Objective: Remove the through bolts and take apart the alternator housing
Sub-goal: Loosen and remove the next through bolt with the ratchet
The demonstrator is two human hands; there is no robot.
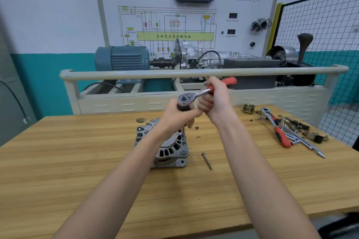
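Note:
A silver alternator (pixel 171 151) stands on the wooden table (pixel 77 161), partly hidden by my left forearm. A ratchet wrench (pixel 196 95) with a red handle sits above it on an upright extension bar (pixel 183 134) that reaches down to the housing's right edge. My left hand (pixel 180 114) grips the top of the extension just under the ratchet head. My right hand (pixel 215 99) grips the red handle. One loose through bolt (pixel 206 160) lies on the table to the right of the alternator.
At the table's far right lie a second red-handled ratchet (pixel 275 128), several extension bars and sockets (pixel 303 141) and a brass-coloured pulley (pixel 248 107). Behind the table stands a training bench with a beige rail (pixel 194 73) and a blue motor (pixel 120 58). A wire mesh fence (pixel 320 35) stands at right.

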